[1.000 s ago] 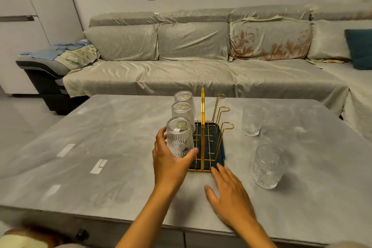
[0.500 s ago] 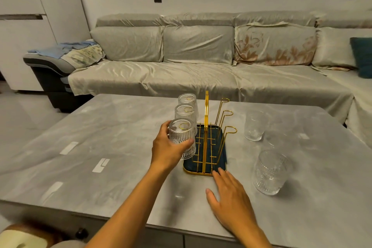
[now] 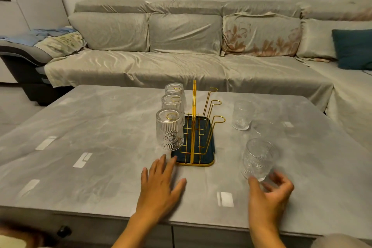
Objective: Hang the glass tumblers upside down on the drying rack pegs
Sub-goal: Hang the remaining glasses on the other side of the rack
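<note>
With three tumblers already inverted on the left pegs of the drying rack (image 3: 194, 137), the right hand (image 3: 268, 197) curls open around the near upright tumbler (image 3: 258, 159) on the tabletop (image 3: 100, 147), the left hand (image 3: 161, 185) resting flat and empty; next it needs gripping, flipping and lowering onto a free right peg (image 3: 218, 120).

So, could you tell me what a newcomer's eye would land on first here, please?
Probably the gold wire drying rack at the table's centre, with three ribbed glass tumblers hung upside down along its left pegs while the right pegs stand bare. Next, the right hand curling its fingers around an upright tumbler near the front edge.
</note>
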{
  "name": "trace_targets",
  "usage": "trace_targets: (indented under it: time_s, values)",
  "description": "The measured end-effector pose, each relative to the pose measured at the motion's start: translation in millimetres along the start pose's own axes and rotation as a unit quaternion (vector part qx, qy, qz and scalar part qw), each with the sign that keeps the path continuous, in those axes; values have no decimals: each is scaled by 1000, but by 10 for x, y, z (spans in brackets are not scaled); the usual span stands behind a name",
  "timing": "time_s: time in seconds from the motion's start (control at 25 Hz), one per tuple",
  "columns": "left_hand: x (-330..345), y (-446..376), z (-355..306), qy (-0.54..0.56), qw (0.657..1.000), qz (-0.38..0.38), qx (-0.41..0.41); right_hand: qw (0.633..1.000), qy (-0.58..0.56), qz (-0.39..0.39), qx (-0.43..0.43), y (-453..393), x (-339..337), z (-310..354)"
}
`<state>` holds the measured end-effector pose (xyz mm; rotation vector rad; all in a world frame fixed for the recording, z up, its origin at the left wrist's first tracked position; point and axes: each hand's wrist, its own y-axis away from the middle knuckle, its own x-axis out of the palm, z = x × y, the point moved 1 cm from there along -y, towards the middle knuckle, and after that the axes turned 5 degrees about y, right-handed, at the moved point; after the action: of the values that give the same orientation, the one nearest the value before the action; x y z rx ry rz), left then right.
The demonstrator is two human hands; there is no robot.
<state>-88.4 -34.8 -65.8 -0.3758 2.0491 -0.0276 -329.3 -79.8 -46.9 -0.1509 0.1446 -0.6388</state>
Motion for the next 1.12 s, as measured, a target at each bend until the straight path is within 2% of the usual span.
trace_targets:
  time_s: [0.16, 0.32, 0.48, 0.64, 0.8, 0.92, 1.12]
  values:
    - [77, -25, 10, -71, 997, 38, 18, 984, 118, 125, 40, -370, 53, 2]
    - [87, -44, 0, -87, 995, 51, 25, 964, 210, 160, 6, -484, 104, 77]
    - [89, -42, 8, -87, 994, 65, 22, 966, 170, 169, -92, -465, -29, 278]
    - [105, -36, 17, -83, 994, 63, 23, 957, 55, 249, -138, -655, -129, 965]
    - [101, -33, 16, -80, 994, 65, 21, 944, 5, 264, -197, -868, -86, 1705]
    - [79, -36, 3, -84, 994, 69, 18, 930, 92, 251, -252, -979, 132, 1973]
    - [30, -29, -43, -92, 993, 75, 13, 905, 196, 240, -293, -958, 469, 1982]
